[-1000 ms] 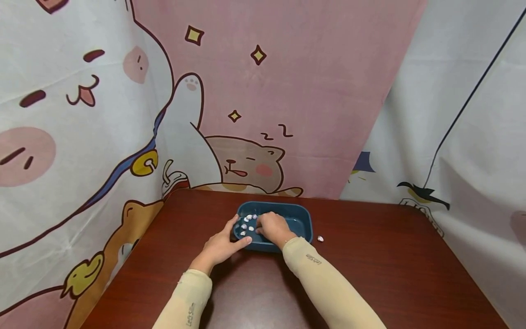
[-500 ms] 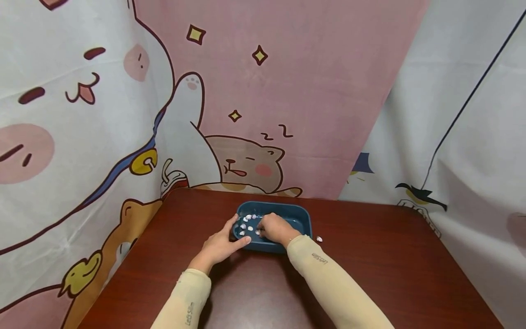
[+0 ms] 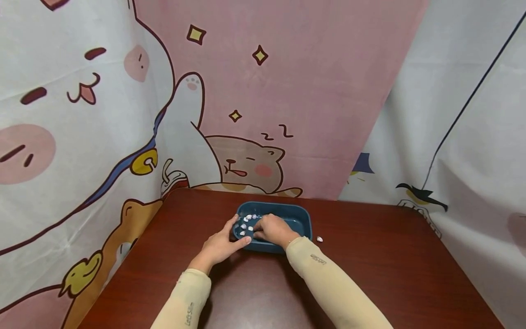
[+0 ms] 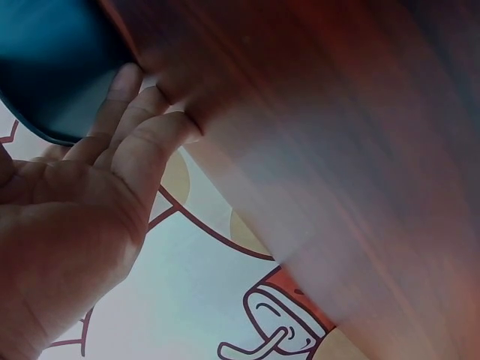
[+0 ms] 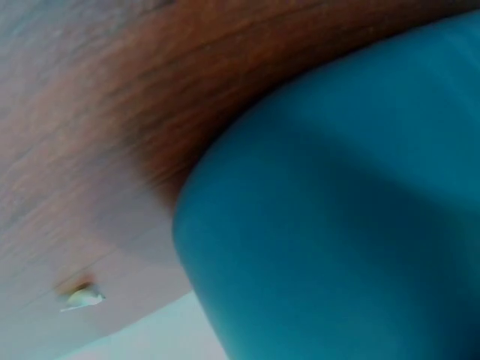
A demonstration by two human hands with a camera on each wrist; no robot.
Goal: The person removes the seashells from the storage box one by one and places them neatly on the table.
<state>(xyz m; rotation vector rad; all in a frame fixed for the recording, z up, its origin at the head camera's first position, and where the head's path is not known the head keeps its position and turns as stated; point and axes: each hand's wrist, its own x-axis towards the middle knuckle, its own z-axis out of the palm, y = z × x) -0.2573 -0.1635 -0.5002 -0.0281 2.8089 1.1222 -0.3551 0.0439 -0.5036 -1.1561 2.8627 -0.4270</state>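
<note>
In the head view my left hand (image 3: 219, 244) grips the left end of a blue plastic basin (image 3: 302, 211), thumb over the near rim and fingers along the outer wall. The left wrist view shows those fingers (image 4: 150, 142) bent beside the blue wall. Several small whitish seashells (image 3: 244, 226) lie in the basin's left part. My right hand (image 3: 273, 228) reaches inside with curled fingers pointing left, right beside these shells. Its fingertips cover the spot where one shell lay, and I cannot tell whether they pinch it. No right-hand fingers show in the right wrist view.
One seashell (image 3: 320, 239) lies on the reddish-brown table (image 3: 378, 265) just right of the basin. It also shows in the right wrist view as a pointed pale shell (image 5: 82, 298). A printed cartoon cloth (image 3: 312, 91) hangs behind and along both sides.
My right hand moved slightly right, then slightly back left. A shell visible at its fingertips half a second ago is now hidden by them. The left hand and basin hold still.
</note>
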